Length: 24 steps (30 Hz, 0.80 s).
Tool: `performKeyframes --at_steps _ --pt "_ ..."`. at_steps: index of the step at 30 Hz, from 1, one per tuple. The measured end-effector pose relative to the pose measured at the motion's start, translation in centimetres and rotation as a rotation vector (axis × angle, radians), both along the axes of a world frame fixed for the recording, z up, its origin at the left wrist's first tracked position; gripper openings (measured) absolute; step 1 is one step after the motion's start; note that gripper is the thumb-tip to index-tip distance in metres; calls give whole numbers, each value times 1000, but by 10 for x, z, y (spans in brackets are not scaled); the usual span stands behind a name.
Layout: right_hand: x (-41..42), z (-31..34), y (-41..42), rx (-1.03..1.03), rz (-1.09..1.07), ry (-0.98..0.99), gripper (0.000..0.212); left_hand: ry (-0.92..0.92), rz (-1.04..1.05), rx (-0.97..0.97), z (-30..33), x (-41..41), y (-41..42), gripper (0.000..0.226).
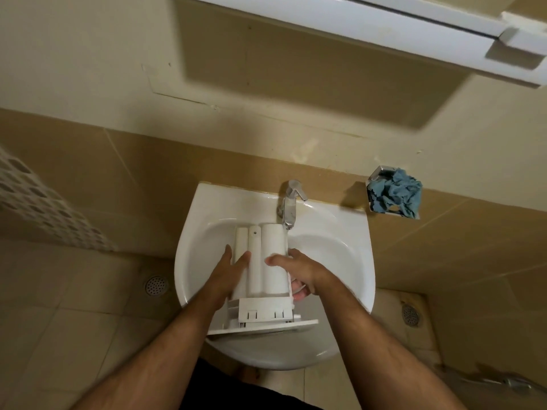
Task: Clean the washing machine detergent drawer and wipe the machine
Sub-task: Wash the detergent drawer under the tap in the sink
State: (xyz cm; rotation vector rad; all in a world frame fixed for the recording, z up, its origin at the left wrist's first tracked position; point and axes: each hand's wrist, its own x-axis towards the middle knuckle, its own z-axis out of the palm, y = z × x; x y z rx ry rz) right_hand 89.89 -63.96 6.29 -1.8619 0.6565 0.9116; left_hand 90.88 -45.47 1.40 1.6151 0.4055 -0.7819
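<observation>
**Drawer upside down over the basin**

The white detergent drawer [260,267] lies underside up, showing three rounded ridges, its flat front panel nearest the person. Its long axis runs near to far, the far end just under the tap [288,208], inside the sink [340,261]. The left hand [228,276] lies flat along its left side; the right hand [299,270] curls round its right edge.
</observation>
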Motion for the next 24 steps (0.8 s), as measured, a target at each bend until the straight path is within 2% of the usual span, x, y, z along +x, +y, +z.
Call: performKeyframes --at_steps 2,6,8,14,17,22,24 --pt "-2 1 3 -16 3 17 93 -45 -68 27 -2 0 2 74" --pt "-11 1 2 25 -40 58 59 -48 -178 25 1 1 3 71" --pt "-20 -4 -4 62 -91 51 53 -80 -248 29 5 3 -1 70" --pt "-30 -15 -17 54 -293 -57 59 -203 -462 150 14 27 -27 59" --pt "-24 -21 -21 26 -309 -77 62 -258 -478 221 13 35 -37 56" --pt "-17 -36 -15 1 -313 -107 81 -313 -482 349 -9 39 -42 58" --pt "-16 -45 -13 -19 -326 -158 87 -397 -440 393 -2 34 -49 56"
